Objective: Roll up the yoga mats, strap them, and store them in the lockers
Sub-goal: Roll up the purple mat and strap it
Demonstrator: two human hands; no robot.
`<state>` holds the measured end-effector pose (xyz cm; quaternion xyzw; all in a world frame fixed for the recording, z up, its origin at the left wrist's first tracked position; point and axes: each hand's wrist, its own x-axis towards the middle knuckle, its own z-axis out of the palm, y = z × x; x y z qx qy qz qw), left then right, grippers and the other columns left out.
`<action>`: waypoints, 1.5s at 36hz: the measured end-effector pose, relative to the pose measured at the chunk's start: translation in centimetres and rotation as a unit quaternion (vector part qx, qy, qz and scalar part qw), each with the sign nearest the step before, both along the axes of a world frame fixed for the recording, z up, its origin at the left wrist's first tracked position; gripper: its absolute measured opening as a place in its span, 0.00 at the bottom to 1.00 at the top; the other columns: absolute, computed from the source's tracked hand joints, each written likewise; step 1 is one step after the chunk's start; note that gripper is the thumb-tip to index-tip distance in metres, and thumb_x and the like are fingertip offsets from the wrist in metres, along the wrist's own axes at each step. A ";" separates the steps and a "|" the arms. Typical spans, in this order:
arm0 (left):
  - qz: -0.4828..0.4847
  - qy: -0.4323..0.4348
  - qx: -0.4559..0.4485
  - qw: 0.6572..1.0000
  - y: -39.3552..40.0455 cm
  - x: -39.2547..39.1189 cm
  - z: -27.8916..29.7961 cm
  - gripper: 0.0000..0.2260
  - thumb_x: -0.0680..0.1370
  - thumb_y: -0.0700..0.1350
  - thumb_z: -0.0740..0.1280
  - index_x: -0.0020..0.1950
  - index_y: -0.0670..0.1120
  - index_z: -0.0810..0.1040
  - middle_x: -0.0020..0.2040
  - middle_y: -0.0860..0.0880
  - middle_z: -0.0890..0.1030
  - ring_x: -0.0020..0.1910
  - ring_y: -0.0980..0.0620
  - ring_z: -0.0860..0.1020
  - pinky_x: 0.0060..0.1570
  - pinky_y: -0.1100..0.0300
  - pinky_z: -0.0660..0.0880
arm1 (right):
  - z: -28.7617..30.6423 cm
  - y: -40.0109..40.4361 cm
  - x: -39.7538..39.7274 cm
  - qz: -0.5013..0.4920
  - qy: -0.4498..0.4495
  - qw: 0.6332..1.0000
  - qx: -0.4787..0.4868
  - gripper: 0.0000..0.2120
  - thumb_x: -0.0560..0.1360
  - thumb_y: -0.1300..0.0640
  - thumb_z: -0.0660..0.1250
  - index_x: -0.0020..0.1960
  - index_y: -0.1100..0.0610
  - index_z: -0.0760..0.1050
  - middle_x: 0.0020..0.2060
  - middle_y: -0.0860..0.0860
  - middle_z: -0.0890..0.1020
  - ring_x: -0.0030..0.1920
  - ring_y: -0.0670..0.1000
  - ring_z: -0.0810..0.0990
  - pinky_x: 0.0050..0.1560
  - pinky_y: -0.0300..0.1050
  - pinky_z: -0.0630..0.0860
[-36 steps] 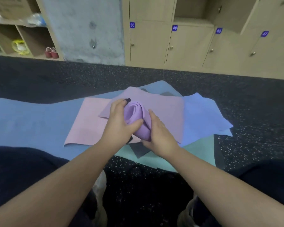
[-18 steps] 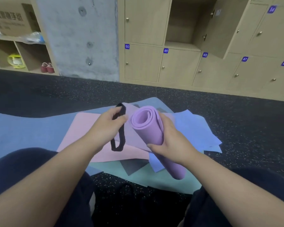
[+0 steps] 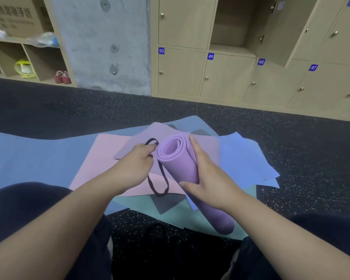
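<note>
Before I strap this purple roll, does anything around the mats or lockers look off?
The flat mats lie skewed, overlapping at odd angles, with dark patches showing between them. One locker door hangs open above 48. The purple roll looks tight.

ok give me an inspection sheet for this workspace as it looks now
surface: dark speckled floor, flat mats spread on it
job's things: purple rolled mat unstrapped; black strap hanging loose beside it; flat pink mat, blue mat, teal mat unrolled
clutter: nothing seen
hands: left hand pinches the strap; right hand grips the roll
cables: nothing seen
surroundings: numbered lockers, open locker, shoe shelf, concrete pillar
</note>
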<state>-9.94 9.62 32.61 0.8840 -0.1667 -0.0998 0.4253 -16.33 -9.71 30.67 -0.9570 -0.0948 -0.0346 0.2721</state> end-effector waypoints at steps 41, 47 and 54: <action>-0.103 0.110 -0.268 0.952 1.1 0.2 -0.6 0.29 0.78 0.23 0.47 0.68 0.51 0.68 0.64 0.56 0.77 0.34 0.56 0.75 0.34 0.66 0.71 | -2.6 0.2 1.5 -0.007 -0.017 0.998 -0.061 0.49 0.75 0.48 0.69 0.69 0.35 0.27 0.75 0.41 0.51 0.65 0.51 0.70 0.49 0.43 0.68; -0.090 0.054 -0.195 0.975 0.9 0.2 -1.0 0.28 0.78 0.26 0.53 0.68 0.57 0.63 0.67 0.56 0.72 0.40 0.60 0.76 0.36 0.70 0.71 | -2.3 0.3 1.2 -0.006 -0.030 0.999 -0.045 0.48 0.75 0.48 0.69 0.69 0.34 0.28 0.75 0.41 0.52 0.66 0.51 0.69 0.54 0.47 0.72; -0.064 0.024 -0.177 0.982 1.7 1.2 -1.7 0.39 0.72 0.38 0.74 0.76 0.54 0.56 0.70 0.59 0.70 0.63 0.64 0.72 0.52 0.67 0.75 | -2.0 0.8 0.9 0.013 -0.033 0.999 -0.040 0.46 0.75 0.50 0.70 0.77 0.43 0.38 0.77 0.42 0.52 0.71 0.46 0.63 0.57 0.34 0.63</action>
